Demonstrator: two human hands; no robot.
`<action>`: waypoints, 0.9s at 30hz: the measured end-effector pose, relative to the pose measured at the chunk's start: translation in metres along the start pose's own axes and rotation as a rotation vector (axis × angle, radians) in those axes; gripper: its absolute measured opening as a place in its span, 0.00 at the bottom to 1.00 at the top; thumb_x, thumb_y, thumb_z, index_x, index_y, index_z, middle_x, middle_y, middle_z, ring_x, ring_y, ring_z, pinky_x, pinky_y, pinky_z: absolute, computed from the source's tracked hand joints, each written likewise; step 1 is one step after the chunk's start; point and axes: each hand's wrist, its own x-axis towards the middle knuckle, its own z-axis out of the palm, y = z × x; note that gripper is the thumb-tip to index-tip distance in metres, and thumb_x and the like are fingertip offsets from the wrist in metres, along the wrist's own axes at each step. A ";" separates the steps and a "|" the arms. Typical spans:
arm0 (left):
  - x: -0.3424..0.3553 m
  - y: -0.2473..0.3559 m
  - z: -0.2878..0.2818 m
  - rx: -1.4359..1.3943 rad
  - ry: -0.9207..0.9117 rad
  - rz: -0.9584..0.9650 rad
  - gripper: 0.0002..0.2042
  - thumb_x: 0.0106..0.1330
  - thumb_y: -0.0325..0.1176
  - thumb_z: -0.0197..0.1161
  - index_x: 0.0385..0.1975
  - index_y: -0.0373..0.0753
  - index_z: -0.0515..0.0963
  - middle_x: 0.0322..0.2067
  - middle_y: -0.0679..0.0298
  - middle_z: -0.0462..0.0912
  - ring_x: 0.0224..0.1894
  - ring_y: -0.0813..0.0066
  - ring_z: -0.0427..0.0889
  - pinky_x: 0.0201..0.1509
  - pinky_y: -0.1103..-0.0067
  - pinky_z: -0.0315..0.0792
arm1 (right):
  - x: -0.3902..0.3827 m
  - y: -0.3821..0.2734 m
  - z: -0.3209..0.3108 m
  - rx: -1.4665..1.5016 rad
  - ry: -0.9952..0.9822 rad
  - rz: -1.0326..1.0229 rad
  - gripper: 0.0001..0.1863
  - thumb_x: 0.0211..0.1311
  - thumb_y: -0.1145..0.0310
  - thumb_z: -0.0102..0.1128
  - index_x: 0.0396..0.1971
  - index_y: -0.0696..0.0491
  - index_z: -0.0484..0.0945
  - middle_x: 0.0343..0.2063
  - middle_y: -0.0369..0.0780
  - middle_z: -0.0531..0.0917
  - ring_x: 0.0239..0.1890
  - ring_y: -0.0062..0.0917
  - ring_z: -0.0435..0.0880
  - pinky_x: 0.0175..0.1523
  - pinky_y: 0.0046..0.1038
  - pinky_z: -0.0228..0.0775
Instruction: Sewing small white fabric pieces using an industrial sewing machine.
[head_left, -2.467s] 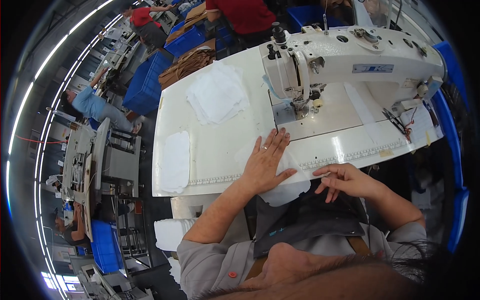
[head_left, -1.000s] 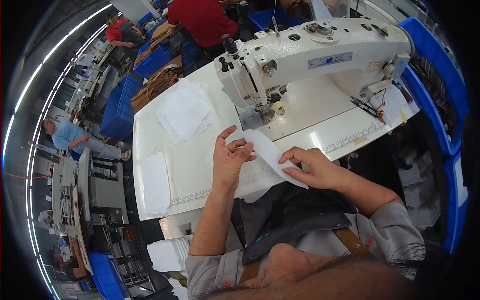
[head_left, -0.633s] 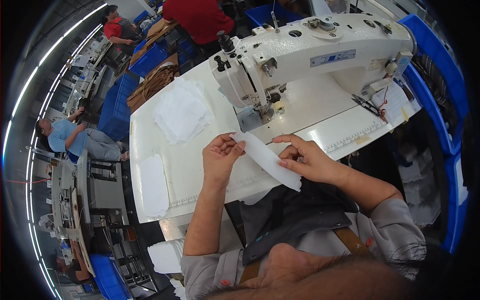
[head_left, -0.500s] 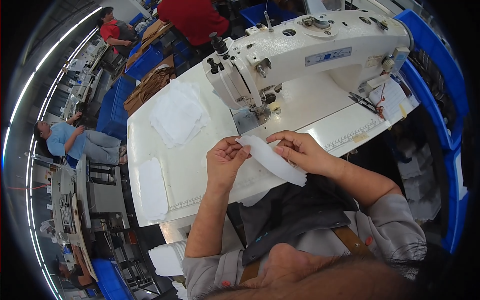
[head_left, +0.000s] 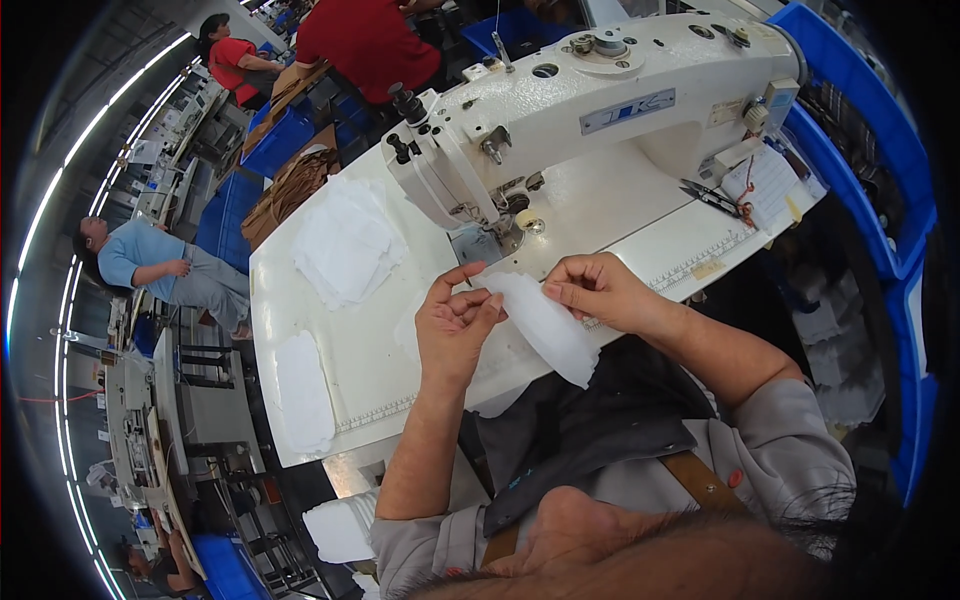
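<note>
A strip of thin white fabric (head_left: 543, 322) hangs between my two hands, just in front of the sewing machine's needle area. My left hand (head_left: 455, 325) pinches its left end between thumb and fingers. My right hand (head_left: 597, 290) grips its upper right edge with thumb and forefinger. The lower end droops free over the table's front edge. The white sewing machine (head_left: 560, 110) stands right behind the fabric, its presser foot (head_left: 510, 238) close beyond my hands. A stack of white fabric pieces (head_left: 350, 242) lies on the table to the left of the machine.
Another white piece (head_left: 305, 392) lies at the table's left edge. Thread snips (head_left: 712, 197) and a paper pad (head_left: 765, 185) rest at the right. Blue bins (head_left: 860, 130) stand beyond the right side. Co-workers sit or stand at the back and left, including one in light blue (head_left: 145, 255).
My right hand has shifted slightly left along the strip, its fingers now pinching the upper edge. The fabric has opened out wider and hangs lower. The head view has shifted slightly.
</note>
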 end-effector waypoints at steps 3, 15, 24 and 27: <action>-0.001 0.002 -0.007 0.021 0.049 -0.012 0.20 0.65 0.20 0.70 0.56 0.30 0.75 0.35 0.61 0.87 0.36 0.79 0.87 0.44 0.76 0.86 | -0.003 -0.010 -0.015 -0.198 0.085 -0.046 0.09 0.73 0.67 0.63 0.39 0.59 0.83 0.26 0.29 0.80 0.26 0.09 0.73 0.32 0.17 0.67; 0.006 -0.007 -0.075 -0.006 0.152 -0.179 0.09 0.67 0.25 0.70 0.44 0.34 0.82 0.34 0.61 0.88 0.35 0.73 0.89 0.38 0.78 0.86 | 0.014 -0.044 -0.064 -1.275 0.359 -0.535 0.24 0.55 0.71 0.72 0.53 0.51 0.77 0.46 0.41 0.80 0.42 0.37 0.86 0.43 0.39 0.79; 0.018 -0.004 -0.071 -0.045 0.059 -0.247 0.08 0.67 0.25 0.70 0.43 0.37 0.80 0.32 0.62 0.88 0.35 0.73 0.88 0.36 0.77 0.85 | 0.041 -0.003 0.023 -1.337 -0.110 -0.887 0.24 0.57 0.71 0.63 0.57 0.48 0.79 0.49 0.40 0.77 0.41 0.30 0.84 0.43 0.32 0.81; 0.016 -0.004 -0.074 -0.068 0.045 -0.281 0.08 0.65 0.25 0.71 0.40 0.37 0.79 0.30 0.65 0.86 0.33 0.77 0.86 0.35 0.77 0.84 | 0.045 -0.005 0.028 -1.254 -0.196 -0.918 0.20 0.59 0.72 0.59 0.52 0.51 0.82 0.48 0.40 0.79 0.43 0.32 0.85 0.44 0.32 0.82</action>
